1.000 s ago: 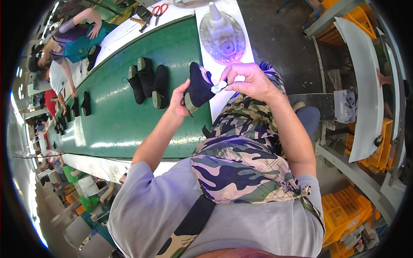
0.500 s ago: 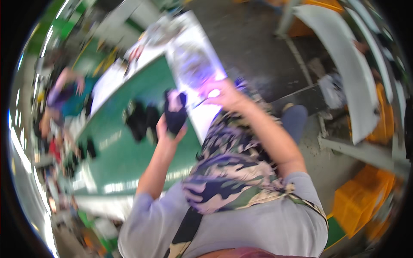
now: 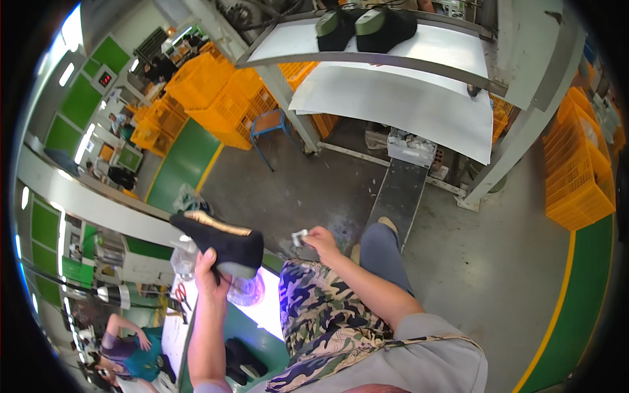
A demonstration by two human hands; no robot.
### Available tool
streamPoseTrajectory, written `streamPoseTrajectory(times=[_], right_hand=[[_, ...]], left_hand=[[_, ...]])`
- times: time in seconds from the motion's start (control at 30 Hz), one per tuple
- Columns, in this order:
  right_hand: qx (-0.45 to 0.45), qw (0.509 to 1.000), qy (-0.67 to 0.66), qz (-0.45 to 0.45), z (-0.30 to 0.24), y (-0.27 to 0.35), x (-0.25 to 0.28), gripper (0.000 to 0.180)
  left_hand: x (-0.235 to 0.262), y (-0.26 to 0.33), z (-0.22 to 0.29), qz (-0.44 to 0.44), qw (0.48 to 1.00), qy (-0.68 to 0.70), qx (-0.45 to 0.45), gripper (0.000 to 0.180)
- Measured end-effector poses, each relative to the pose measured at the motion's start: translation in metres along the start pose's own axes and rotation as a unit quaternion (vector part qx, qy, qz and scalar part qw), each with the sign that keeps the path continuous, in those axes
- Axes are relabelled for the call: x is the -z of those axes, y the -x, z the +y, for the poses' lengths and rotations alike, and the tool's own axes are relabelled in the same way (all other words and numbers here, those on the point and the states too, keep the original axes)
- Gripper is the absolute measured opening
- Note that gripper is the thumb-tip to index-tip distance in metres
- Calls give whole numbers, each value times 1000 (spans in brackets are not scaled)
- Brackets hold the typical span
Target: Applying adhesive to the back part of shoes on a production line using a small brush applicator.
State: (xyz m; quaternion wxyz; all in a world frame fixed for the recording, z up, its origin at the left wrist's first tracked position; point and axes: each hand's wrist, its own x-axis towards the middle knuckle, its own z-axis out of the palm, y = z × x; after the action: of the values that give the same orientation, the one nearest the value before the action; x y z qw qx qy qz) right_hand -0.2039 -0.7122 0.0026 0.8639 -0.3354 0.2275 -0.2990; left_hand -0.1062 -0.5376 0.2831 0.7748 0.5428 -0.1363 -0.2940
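In my left hand (image 3: 208, 278) is a black shoe (image 3: 223, 243) with a grey wedge heel and a tan strip along its opening. It is held up by the heel end, above the table's edge. My right hand (image 3: 322, 243), over my camouflage apron (image 3: 314, 308), pinches a small crumpled whitish scrap (image 3: 299, 238); its exact kind is unclear. More black shoes (image 3: 244, 360) lie on the green tabletop (image 3: 268, 340) below my left forearm. A clear round container (image 3: 246, 290) stands on the brightly lit white strip, partly hidden by the held shoe.
Ahead, a metal rack (image 3: 373, 60) carries black wedge shoes (image 3: 386, 29) on its upper shelf. A grey bin (image 3: 411, 148) of scraps sits beneath it. Orange crates (image 3: 216, 92) and a stool (image 3: 268, 123) are beyond. Red scissors (image 3: 181, 295) and another person (image 3: 128, 344) are at left.
My view has swung right, from the table toward the rack. The shoe in my left hand has been turned and raised. My right hand is now farther from it, holding the whitish scrap.
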Motion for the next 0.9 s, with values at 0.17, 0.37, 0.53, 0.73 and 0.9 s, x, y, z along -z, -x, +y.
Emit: streamPoseTrajectory(times=[0.17,0.37,0.53,0.73,0.9], right_hand=[[-30,998,9,62,5,-13,60,16],[-47,996,-4,77,-24,-29,74,15],[-33,997,-25,60,-27,-28,70,15],[-39,997,-37,49,-16,-22,69,15],[-34,998,-12,55,-16,-30,70,14]], left_hand=[[-173,-72,55,-148,976,-120,-108,55],[-392,-127,98,-296,908,-223,-195,43],[-503,-147,95,-324,811,-403,-274,49],[-549,-102,49,-175,592,-668,-415,41],[-483,-130,21,-240,576,-481,-616,36]])
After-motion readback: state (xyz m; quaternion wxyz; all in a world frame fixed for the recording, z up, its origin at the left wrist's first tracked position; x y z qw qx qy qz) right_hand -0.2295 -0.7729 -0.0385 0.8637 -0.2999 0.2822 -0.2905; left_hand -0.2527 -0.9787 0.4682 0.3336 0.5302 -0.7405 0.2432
